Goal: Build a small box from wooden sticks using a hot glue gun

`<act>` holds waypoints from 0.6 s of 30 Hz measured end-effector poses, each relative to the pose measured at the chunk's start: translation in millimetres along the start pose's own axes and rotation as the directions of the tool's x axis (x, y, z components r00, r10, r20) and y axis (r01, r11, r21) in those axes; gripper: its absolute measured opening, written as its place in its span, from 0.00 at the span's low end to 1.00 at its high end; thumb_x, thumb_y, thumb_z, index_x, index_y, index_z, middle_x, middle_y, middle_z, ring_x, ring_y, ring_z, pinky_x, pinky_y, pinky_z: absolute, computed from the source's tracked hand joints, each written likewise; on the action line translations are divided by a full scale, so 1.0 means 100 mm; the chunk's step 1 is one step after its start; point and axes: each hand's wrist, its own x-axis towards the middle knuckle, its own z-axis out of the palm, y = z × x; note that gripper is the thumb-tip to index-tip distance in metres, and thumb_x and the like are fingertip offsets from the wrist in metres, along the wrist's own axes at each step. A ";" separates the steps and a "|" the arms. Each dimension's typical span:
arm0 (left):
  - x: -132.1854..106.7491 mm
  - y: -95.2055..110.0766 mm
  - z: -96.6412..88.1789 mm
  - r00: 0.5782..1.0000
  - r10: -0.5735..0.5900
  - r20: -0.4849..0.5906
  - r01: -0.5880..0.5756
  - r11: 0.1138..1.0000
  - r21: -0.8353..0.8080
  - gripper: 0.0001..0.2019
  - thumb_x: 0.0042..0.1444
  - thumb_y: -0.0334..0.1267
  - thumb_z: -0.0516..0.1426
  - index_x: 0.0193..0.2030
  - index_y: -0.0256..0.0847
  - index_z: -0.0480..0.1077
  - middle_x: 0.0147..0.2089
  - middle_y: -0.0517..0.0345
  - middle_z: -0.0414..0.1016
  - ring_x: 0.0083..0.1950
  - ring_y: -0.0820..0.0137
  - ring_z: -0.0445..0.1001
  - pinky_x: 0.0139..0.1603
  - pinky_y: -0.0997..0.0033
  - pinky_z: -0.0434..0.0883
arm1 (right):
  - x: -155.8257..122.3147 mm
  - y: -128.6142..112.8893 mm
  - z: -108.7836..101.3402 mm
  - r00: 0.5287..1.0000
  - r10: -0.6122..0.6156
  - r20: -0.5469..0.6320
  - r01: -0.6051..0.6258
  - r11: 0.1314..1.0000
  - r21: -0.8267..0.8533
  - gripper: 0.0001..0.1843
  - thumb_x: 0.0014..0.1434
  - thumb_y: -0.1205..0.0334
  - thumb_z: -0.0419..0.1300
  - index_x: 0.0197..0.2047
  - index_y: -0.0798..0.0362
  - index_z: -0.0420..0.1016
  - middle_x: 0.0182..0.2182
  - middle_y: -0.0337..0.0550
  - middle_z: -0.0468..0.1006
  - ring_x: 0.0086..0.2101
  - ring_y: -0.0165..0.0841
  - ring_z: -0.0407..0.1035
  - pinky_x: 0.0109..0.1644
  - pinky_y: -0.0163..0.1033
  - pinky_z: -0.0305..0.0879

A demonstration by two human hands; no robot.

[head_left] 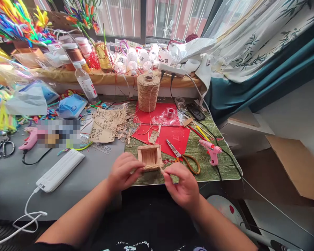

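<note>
Scissors [179,155] obstruct passage right of the box [159,156].

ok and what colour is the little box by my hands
The little box is light tan, best seen in the head view.

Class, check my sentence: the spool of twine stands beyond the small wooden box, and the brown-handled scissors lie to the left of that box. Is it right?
Not quite: the brown-handled scissors lie to the right of the small wooden box, as the head view shows. The spool of twine does stand beyond it.
</note>
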 end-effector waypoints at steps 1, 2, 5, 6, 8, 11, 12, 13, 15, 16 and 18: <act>0.04 0.08 0.00 0.998 0.029 0.057 -0.031 0.999 0.027 0.19 0.64 0.26 0.60 0.60 0.43 0.72 0.36 0.58 0.79 0.36 0.67 0.73 0.41 0.64 0.70 | 0.00 -0.03 0.04 0.997 -0.049 0.053 0.049 0.999 0.003 0.26 0.63 0.78 0.62 0.61 0.48 0.70 0.41 0.45 0.81 0.39 0.37 0.75 0.45 0.47 0.74; 0.08 0.14 0.02 0.993 0.033 0.116 -0.041 0.997 0.067 0.22 0.64 0.26 0.61 0.64 0.42 0.70 0.38 0.56 0.80 0.38 0.67 0.74 0.42 0.63 0.70 | 0.00 -0.06 0.08 0.992 -0.090 0.093 0.089 0.996 0.008 0.27 0.63 0.79 0.62 0.61 0.49 0.69 0.41 0.46 0.82 0.39 0.37 0.75 0.45 0.46 0.74; 0.18 0.20 0.04 0.961 0.058 0.271 -0.095 0.988 0.125 0.24 0.66 0.29 0.61 0.67 0.46 0.69 0.47 0.53 0.83 0.43 0.65 0.77 0.46 0.60 0.70 | 0.01 -0.11 0.14 0.975 -0.170 0.143 0.167 0.985 0.033 0.26 0.63 0.79 0.62 0.61 0.50 0.69 0.40 0.47 0.84 0.38 0.38 0.74 0.44 0.46 0.74; 0.20 0.19 0.04 0.952 0.066 0.298 -0.109 0.985 0.130 0.22 0.66 0.30 0.61 0.65 0.47 0.71 0.48 0.54 0.84 0.44 0.65 0.77 0.46 0.60 0.70 | 0.02 -0.12 0.14 0.971 -0.185 0.153 0.180 0.983 0.043 0.25 0.63 0.78 0.62 0.61 0.51 0.69 0.40 0.47 0.84 0.38 0.38 0.74 0.44 0.46 0.74; 0.23 0.15 -0.01 0.943 0.082 0.324 -0.131 0.983 0.131 0.18 0.66 0.31 0.62 0.61 0.48 0.74 0.48 0.55 0.84 0.45 0.65 0.76 0.46 0.60 0.70 | 0.02 -0.14 0.10 0.965 -0.199 0.169 0.193 0.980 0.056 0.26 0.62 0.79 0.62 0.61 0.51 0.69 0.41 0.47 0.85 0.38 0.38 0.73 0.43 0.46 0.74; 0.26 0.11 -0.16 0.950 0.131 0.283 -0.181 0.971 0.157 0.17 0.64 0.31 0.64 0.58 0.48 0.75 0.50 0.54 0.83 0.48 0.63 0.76 0.50 0.60 0.72 | 0.03 -0.13 0.03 0.968 -0.199 0.155 0.194 0.980 0.052 0.27 0.61 0.79 0.63 0.61 0.51 0.70 0.41 0.48 0.85 0.37 0.38 0.73 0.42 0.46 0.73; 0.27 0.11 -0.22 0.956 0.154 0.251 -0.202 0.962 0.181 0.16 0.63 0.31 0.65 0.57 0.47 0.76 0.52 0.53 0.83 0.50 0.62 0.76 0.52 0.59 0.72 | 0.02 -0.11 0.00 0.971 -0.194 0.137 0.189 0.981 0.047 0.27 0.61 0.80 0.63 0.60 0.51 0.70 0.40 0.47 0.84 0.37 0.37 0.73 0.41 0.45 0.73; 0.28 0.11 -0.27 0.959 0.169 0.229 -0.219 0.953 0.211 0.16 0.62 0.31 0.65 0.56 0.47 0.76 0.53 0.52 0.83 0.52 0.61 0.76 0.54 0.58 0.71 | 0.02 -0.09 -0.02 0.976 -0.182 0.120 0.178 0.983 0.044 0.27 0.60 0.80 0.63 0.60 0.50 0.71 0.39 0.46 0.84 0.36 0.37 0.73 0.41 0.45 0.73; 0.28 0.11 -0.35 0.957 0.162 0.239 -0.223 0.941 0.253 0.14 0.62 0.30 0.66 0.53 0.46 0.76 0.52 0.53 0.83 0.54 0.61 0.78 0.57 0.56 0.70 | 0.00 -0.03 -0.07 0.990 -0.125 0.069 0.122 0.992 0.036 0.27 0.61 0.81 0.62 0.59 0.49 0.72 0.38 0.45 0.83 0.37 0.36 0.74 0.42 0.45 0.74; 0.28 0.10 -0.38 0.953 0.142 0.266 -0.212 0.944 0.254 0.14 0.62 0.30 0.65 0.53 0.46 0.75 0.51 0.54 0.84 0.52 0.62 0.79 0.57 0.56 0.69 | -0.01 0.02 -0.08 0.997 -0.074 0.028 0.074 0.997 0.030 0.26 0.61 0.80 0.62 0.58 0.48 0.73 0.39 0.44 0.82 0.37 0.37 0.75 0.43 0.46 0.74; 0.25 0.03 -0.40 0.948 0.084 0.307 -0.156 0.963 0.219 0.13 0.64 0.29 0.64 0.53 0.45 0.74 0.46 0.57 0.84 0.47 0.65 0.80 0.56 0.57 0.70 | -0.01 0.13 -0.10 0.996 0.065 -0.059 -0.064 0.998 0.018 0.21 0.64 0.77 0.63 0.55 0.46 0.75 0.39 0.44 0.81 0.39 0.37 0.76 0.45 0.46 0.75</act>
